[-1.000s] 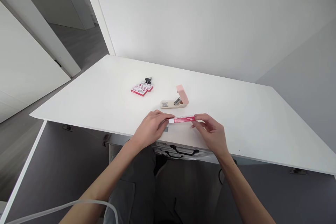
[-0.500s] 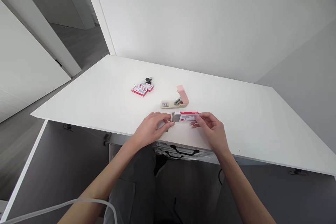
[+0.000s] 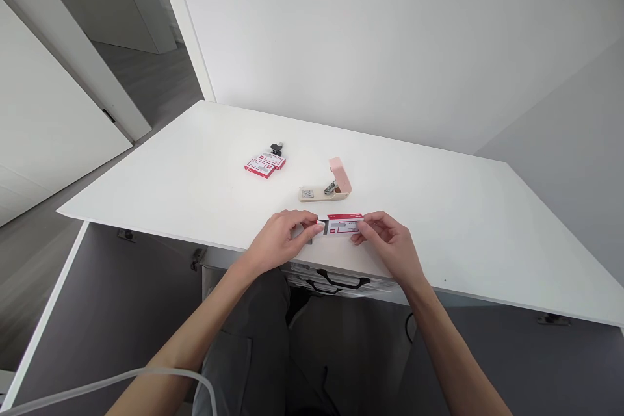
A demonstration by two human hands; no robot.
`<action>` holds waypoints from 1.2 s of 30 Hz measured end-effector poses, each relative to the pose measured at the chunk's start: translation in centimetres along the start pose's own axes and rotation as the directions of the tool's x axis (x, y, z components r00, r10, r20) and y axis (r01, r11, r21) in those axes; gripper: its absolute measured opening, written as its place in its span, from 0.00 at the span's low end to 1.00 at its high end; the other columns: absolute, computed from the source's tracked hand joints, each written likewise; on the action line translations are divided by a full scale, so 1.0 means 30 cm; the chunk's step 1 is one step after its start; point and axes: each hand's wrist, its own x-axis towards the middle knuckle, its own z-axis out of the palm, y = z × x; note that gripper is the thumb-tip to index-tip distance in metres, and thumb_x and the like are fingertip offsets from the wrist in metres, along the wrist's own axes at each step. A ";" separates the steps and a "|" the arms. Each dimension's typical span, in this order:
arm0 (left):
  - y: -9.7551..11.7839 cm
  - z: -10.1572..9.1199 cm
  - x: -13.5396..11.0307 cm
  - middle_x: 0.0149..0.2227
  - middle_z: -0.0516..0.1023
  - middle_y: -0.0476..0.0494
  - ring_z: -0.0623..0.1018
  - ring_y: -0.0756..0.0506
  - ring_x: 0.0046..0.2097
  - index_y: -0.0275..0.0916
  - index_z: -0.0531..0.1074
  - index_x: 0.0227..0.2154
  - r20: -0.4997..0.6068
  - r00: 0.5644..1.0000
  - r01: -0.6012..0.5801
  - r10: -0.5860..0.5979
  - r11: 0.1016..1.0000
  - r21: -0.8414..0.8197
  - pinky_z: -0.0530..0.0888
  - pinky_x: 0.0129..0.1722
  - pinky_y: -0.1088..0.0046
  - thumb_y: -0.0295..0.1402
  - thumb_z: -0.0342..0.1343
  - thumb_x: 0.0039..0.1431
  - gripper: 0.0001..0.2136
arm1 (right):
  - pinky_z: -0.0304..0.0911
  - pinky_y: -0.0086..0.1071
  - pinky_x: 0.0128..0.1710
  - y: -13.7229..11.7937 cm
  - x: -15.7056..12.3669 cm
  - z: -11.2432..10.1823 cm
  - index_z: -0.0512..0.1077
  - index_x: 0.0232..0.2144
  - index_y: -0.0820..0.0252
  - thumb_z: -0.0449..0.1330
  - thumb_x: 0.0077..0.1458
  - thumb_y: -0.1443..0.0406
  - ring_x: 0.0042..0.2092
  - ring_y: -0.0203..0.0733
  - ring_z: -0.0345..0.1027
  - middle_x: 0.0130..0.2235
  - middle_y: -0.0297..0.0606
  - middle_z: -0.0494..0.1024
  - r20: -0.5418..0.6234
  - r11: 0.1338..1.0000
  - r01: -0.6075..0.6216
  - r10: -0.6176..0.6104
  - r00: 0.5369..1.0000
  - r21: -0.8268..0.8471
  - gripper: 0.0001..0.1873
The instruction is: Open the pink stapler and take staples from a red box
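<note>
A white table (image 3: 463, 221) bears one open stapler (image 3: 326, 187), two spare boxes (image 3: 264, 166) to its left. Just nearer than it, left hand (image 3: 280, 240) and right hand (image 3: 390, 244) pinch one red box (image 3: 344, 225)

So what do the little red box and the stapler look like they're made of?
The red box, pinched between left hand and right hand, looks like thin printed card: matte, flat faces, white label. The stapler seems smooth pink-beige plastic, with a metal-looking part in its open hinge.

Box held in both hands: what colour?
Red and white; the small box shows best in the head view.
</note>
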 end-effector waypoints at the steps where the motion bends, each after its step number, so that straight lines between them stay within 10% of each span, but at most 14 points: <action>1: -0.002 0.001 0.000 0.35 0.82 0.48 0.76 0.47 0.34 0.42 0.78 0.39 0.000 1.000 -0.002 0.002 1.000 0.002 0.70 0.33 0.72 0.49 0.50 0.70 0.18 | 0.75 0.41 0.42 -0.002 -0.001 0.001 0.74 0.37 0.55 0.66 0.60 0.49 0.34 0.44 0.79 0.31 0.37 0.83 0.008 1.000 0.001 -0.001 1.000 -0.001 0.17; 9: -0.012 0.002 0.001 0.34 0.83 0.48 0.77 0.47 0.34 0.42 0.78 0.37 0.012 1.000 -0.005 0.005 1.000 -0.014 0.70 0.32 0.72 0.49 0.53 0.69 0.17 | 0.76 0.42 0.41 -0.002 -0.006 0.007 0.74 0.37 0.54 0.66 0.62 0.51 0.34 0.44 0.78 0.32 0.36 0.81 0.059 0.998 0.042 -0.044 0.997 0.037 0.14; 15: -0.013 -0.002 -0.001 0.35 0.84 0.48 0.78 0.46 0.36 0.43 0.79 0.36 0.022 1.000 -0.006 0.007 0.999 -0.049 0.72 0.36 0.71 0.49 0.59 0.65 0.15 | 0.77 0.42 0.40 0.009 -0.005 0.004 0.73 0.35 0.55 0.67 0.62 0.54 0.33 0.39 0.78 0.50 0.40 0.77 0.079 0.986 0.125 -0.134 0.988 0.106 0.12; 23: -0.004 -0.011 -0.002 0.33 0.84 0.49 0.78 0.46 0.36 0.43 0.80 0.29 0.074 0.997 -0.014 0.024 0.991 -0.135 0.70 0.34 0.71 0.52 0.65 0.58 0.17 | 0.79 0.44 0.42 0.012 -0.006 0.000 0.71 0.54 0.50 0.68 0.61 0.52 0.35 0.44 0.81 0.41 0.35 0.82 0.135 0.993 0.062 -0.075 0.988 0.101 0.22; 36: 0.003 -0.011 -0.003 0.31 0.84 0.48 0.78 0.44 0.37 0.45 0.80 0.28 0.104 0.993 -0.044 0.049 0.998 -0.052 0.72 0.43 0.66 0.55 0.65 0.57 0.18 | 0.78 0.45 0.47 0.003 -0.008 -0.009 0.78 0.52 0.50 0.65 0.63 0.51 0.41 0.48 0.83 0.44 0.38 0.86 0.261 1.000 0.014 -0.014 0.965 0.002 0.19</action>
